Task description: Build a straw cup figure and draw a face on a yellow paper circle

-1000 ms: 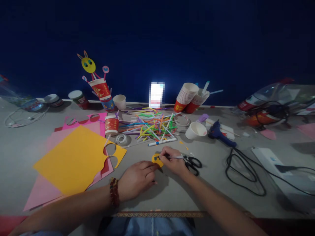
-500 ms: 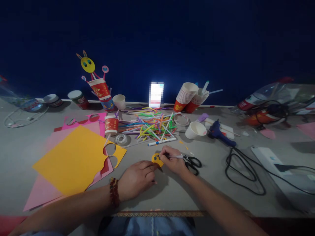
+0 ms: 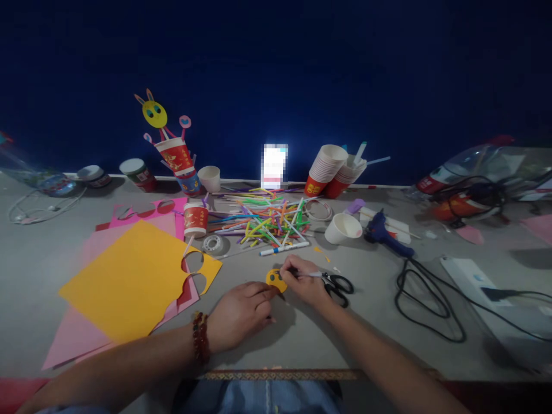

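Note:
A small yellow paper disc (image 3: 276, 280) with dark eye-like spots lies on the grey table in front of me. My left hand (image 3: 245, 310) rests beside it, fingers stretched out and a fingertip on the disc's lower left edge. In my right hand (image 3: 304, 280) is a pen (image 3: 314, 275), pinched with its tip end over the disc's right side; the tip itself is hidden by the fingers. Black-handled scissors (image 3: 340, 284) lie just right of that hand. Orange paper (image 3: 125, 282) with round cut-outs covers pink sheets (image 3: 64, 339) at the left.
Behind my hands lie a pile of coloured straws (image 3: 271, 221) and a marker (image 3: 283, 249). Stacked paper cups (image 3: 325, 167) and a rabbit-eared cup figure (image 3: 175, 155) stand at the back. To the right are a white cup (image 3: 342, 229), glue gun (image 3: 383, 233) and black cable (image 3: 425, 299).

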Action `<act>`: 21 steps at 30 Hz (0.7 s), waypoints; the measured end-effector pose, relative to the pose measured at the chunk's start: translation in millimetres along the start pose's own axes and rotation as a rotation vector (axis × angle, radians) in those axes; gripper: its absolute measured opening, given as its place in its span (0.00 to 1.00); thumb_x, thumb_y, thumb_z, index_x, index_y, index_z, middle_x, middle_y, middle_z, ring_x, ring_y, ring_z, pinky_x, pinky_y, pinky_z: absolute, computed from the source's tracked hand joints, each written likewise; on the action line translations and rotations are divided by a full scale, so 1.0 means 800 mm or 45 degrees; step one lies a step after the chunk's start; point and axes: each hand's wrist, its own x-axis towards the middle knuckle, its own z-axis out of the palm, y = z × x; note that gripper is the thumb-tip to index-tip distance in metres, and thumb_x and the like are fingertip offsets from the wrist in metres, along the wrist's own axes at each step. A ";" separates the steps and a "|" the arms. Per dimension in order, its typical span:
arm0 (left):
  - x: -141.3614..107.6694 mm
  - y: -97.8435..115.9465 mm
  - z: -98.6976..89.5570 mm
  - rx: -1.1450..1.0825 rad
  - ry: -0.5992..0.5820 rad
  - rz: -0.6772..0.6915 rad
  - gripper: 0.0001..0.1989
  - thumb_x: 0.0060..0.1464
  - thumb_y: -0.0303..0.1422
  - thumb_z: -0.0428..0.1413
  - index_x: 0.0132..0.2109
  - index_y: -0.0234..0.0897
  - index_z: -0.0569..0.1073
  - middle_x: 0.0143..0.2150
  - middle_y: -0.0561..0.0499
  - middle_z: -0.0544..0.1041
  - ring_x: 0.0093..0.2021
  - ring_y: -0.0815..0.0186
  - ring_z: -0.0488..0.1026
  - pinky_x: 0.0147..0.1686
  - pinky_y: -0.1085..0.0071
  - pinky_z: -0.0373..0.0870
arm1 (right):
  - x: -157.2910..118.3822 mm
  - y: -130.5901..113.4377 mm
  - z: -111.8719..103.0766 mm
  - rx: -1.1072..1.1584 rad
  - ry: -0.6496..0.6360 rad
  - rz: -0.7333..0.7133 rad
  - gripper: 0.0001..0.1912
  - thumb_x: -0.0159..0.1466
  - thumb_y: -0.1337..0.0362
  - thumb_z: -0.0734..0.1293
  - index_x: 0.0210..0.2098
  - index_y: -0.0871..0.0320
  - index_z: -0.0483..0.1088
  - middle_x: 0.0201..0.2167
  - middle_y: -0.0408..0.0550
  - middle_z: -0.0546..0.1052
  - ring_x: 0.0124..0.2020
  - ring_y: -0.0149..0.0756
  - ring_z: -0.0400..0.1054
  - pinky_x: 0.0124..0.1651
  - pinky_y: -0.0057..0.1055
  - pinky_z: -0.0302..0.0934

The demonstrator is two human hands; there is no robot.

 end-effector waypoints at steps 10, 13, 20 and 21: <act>0.000 0.001 -0.002 0.009 -0.029 -0.010 0.08 0.66 0.36 0.53 0.41 0.37 0.73 0.57 0.46 0.77 0.60 0.60 0.71 0.58 0.61 0.72 | 0.000 0.001 0.000 0.012 -0.006 0.003 0.08 0.59 0.67 0.63 0.23 0.55 0.66 0.22 0.40 0.70 0.25 0.33 0.62 0.29 0.28 0.55; 0.001 0.001 -0.001 0.031 -0.021 0.000 0.08 0.65 0.36 0.54 0.40 0.36 0.73 0.56 0.45 0.77 0.59 0.59 0.72 0.57 0.62 0.72 | 0.000 0.001 0.000 0.004 -0.013 -0.002 0.08 0.59 0.67 0.63 0.24 0.55 0.66 0.22 0.41 0.70 0.25 0.33 0.63 0.30 0.28 0.56; 0.001 0.000 0.000 0.046 -0.013 0.002 0.08 0.65 0.36 0.54 0.41 0.36 0.73 0.57 0.46 0.77 0.58 0.59 0.72 0.57 0.63 0.72 | -0.001 -0.001 0.000 0.022 -0.001 0.006 0.08 0.59 0.67 0.63 0.24 0.55 0.66 0.21 0.40 0.70 0.25 0.33 0.62 0.29 0.28 0.55; 0.001 0.000 -0.001 0.046 -0.011 0.005 0.08 0.65 0.36 0.54 0.41 0.36 0.73 0.57 0.46 0.77 0.58 0.59 0.72 0.57 0.62 0.72 | -0.001 -0.001 0.000 0.034 0.008 0.009 0.08 0.59 0.67 0.63 0.23 0.55 0.66 0.21 0.40 0.70 0.25 0.33 0.62 0.29 0.28 0.55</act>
